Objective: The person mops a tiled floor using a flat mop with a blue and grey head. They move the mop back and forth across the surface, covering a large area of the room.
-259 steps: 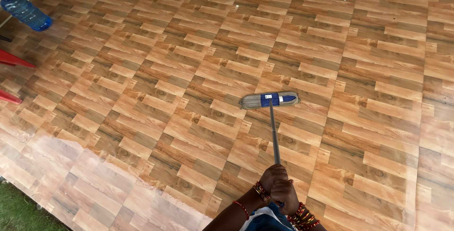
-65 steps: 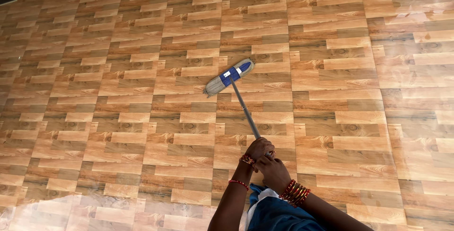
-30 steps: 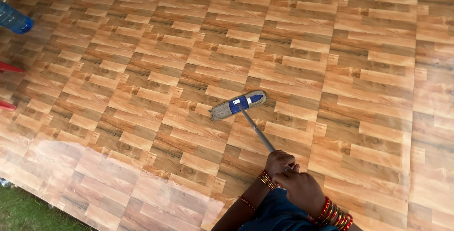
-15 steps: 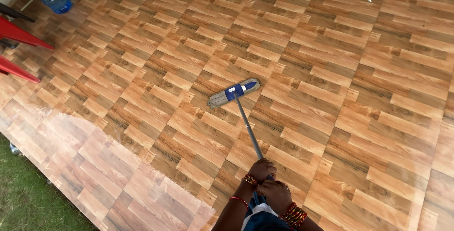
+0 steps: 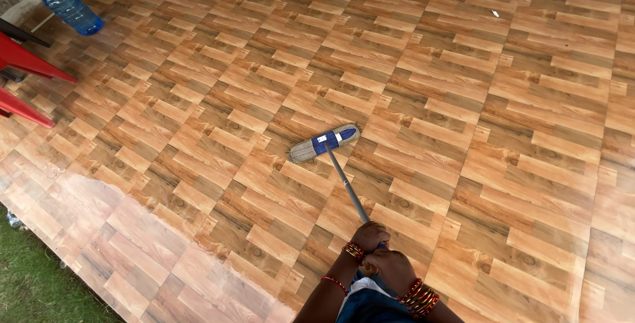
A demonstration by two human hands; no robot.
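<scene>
Both your hands, left hand (image 5: pixel 368 236) ahead of right hand (image 5: pixel 391 269), had fingers closed round the mop handle (image 5: pixel 347 187), which ran forward-left to the mop head (image 5: pixel 324 143) mid-floor (image 5: pixel 516 131)

Red-gold bangles (image 5: pixel 418 298), blue garment (image 5: pixel 370 304)

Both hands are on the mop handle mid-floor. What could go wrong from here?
1. The blue water bottle lies on the wood-pattern floor sheet at far left; a wide sweep of the mop head that way could knock it rolling.
2. The red chair legs nearby could snag the mop.
3. The sheet's near-left edge shines, perhaps wet, right beside the grass; footing there may be slippery.
</scene>
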